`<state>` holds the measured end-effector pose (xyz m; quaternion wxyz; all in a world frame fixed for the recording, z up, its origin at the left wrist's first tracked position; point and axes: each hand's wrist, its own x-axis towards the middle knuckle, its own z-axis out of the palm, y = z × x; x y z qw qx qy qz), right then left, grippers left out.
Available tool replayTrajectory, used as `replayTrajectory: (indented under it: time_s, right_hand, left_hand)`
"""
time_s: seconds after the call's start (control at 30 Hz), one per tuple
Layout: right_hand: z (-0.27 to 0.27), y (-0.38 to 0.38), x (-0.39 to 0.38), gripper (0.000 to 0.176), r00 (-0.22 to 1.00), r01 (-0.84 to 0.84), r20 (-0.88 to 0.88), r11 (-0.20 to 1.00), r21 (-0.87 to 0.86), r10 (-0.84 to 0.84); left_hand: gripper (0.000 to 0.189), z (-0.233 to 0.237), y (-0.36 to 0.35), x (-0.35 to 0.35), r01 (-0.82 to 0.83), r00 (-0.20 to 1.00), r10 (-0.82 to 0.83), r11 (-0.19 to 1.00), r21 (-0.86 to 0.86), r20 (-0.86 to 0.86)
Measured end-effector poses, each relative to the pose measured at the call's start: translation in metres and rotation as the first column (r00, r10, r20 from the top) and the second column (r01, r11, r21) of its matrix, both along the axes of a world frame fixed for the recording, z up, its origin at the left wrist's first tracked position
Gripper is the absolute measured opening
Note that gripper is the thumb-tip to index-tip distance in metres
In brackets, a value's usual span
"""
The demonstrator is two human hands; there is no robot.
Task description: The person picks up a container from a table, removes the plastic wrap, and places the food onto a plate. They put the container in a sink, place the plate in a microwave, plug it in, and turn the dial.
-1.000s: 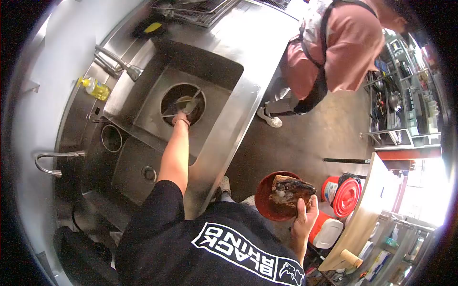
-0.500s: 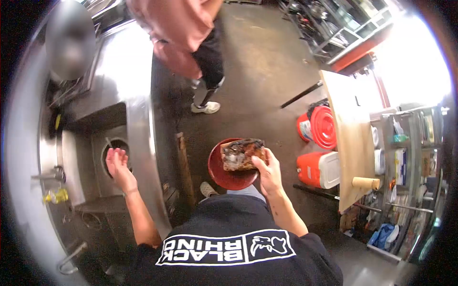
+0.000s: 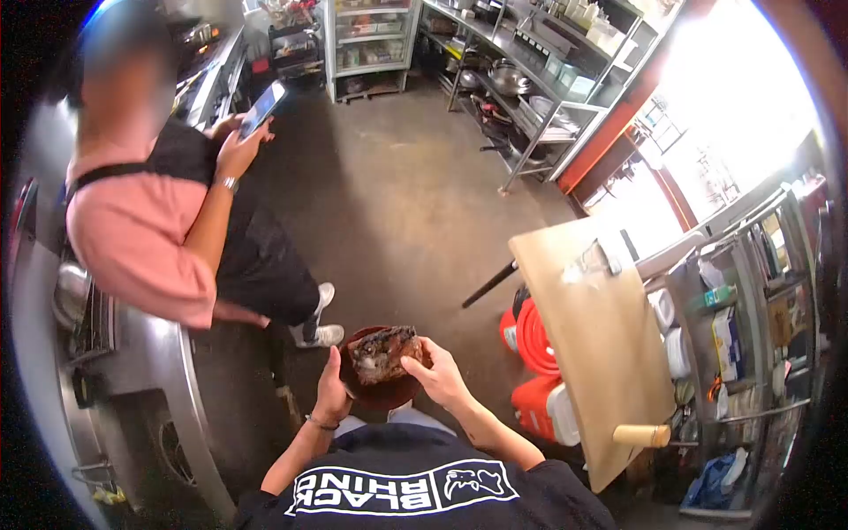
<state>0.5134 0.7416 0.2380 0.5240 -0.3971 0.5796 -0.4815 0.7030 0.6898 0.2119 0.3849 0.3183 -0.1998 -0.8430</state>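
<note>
In front of my waist is a round dark-red plate point(image 3: 382, 397). On it lies a thick block of browned meat point(image 3: 385, 355), its upper edge charred black and a pale shiny patch on its face. My right hand point(image 3: 440, 377) is closed at the right side, the thumb pressed on the meat and the other fingers hidden around the plate's edge. At the left rim my left hand point(image 3: 332, 394) grips the plate, thumb pointing up and most fingers hidden.
A person point(image 3: 150, 221) in a pink shirt and dark apron stands ahead on the left, holding a phone point(image 3: 263, 108). A wooden table point(image 3: 592, 327) with a rolling pin point(image 3: 642, 435) on it is at my right. Red containers point(image 3: 535, 406) sit below. A steel sink counter point(image 3: 159, 371) runs along the left.
My left hand has come from over the sink to the plate's left rim. My view has turned and lifted, so the person with the phone and the far shelves now show more fully.
</note>
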Motion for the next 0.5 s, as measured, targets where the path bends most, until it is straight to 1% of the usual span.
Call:
replayTrajectory:
  time_s: [0.03,0.07,0.1,0.13,0.17,0.23,0.27,0.3,0.37,0.4,0.47,0.5]
  right_hand:
    - [0.004,-0.018,-0.018,0.038,1.0,-0.004,-0.011,1.0,-0.004,0.004]
    - [0.005,-0.035,-0.035,0.04,0.993,-0.008,-0.116,0.999,-0.032,0.004]
    - [0.006,-0.052,-0.049,0.042,0.975,-0.02,-0.222,0.998,-0.058,0.007]
    - [0.008,-0.056,-0.05,0.044,0.977,0.003,-0.21,0.997,-0.079,-0.019]
    - [0.006,-0.078,-0.064,0.043,0.99,0.04,-0.13,0.995,-0.087,-0.052]
    - [0.013,-0.116,-0.086,0.044,0.989,0.074,-0.122,0.993,-0.093,-0.085]
    - [0.003,-0.137,-0.098,0.045,0.991,0.104,-0.071,0.989,-0.109,-0.112]
    - [0.0,-0.158,-0.109,0.046,0.991,0.123,-0.043,0.986,-0.109,-0.128]
    - [-0.007,-0.2,-0.136,0.047,0.987,0.14,-0.064,0.984,-0.11,-0.148]
    - [-0.007,-0.225,-0.149,0.047,0.985,0.154,-0.067,0.981,-0.114,-0.162]
    - [0.001,-0.276,-0.179,0.05,0.974,0.224,0.05,0.969,-0.101,-0.22]
    - [0.006,-0.297,-0.194,0.05,0.976,0.218,0.034,0.972,-0.092,-0.216]
  left_hand:
    - [0.052,-0.002,-0.017,-0.022,-0.007,1.0,0.007,1.0,-0.018,-0.011]
    - [0.05,0.002,-0.036,-0.041,0.0,0.999,0.0,1.0,0.003,-0.036]
    - [0.056,-0.005,-0.057,-0.061,-0.01,1.0,0.009,1.0,-0.004,-0.028]
    - [0.056,-0.01,-0.061,-0.064,-0.013,1.0,0.013,1.0,0.016,-0.02]
    - [0.056,-0.012,-0.085,-0.081,-0.008,1.0,0.009,0.999,0.038,-0.006]
    - [0.055,-0.014,-0.125,-0.108,0.004,1.0,-0.005,0.999,0.045,0.012]
    - [0.054,-0.013,-0.148,-0.123,0.021,1.0,-0.021,0.999,0.042,-0.017]
    - [0.054,-0.021,-0.173,-0.136,0.024,1.0,-0.024,0.999,0.036,-0.015]
    - [0.047,-0.024,-0.222,-0.165,0.063,0.997,-0.062,0.998,0.016,-0.049]
    - [0.047,-0.026,-0.251,-0.181,0.077,0.996,-0.076,0.997,0.012,-0.053]
    - [0.041,-0.023,-0.309,-0.219,0.103,0.995,-0.103,0.987,-0.121,0.003]
    - [0.041,-0.017,-0.332,-0.237,0.097,0.995,-0.099,0.989,-0.11,-0.011]
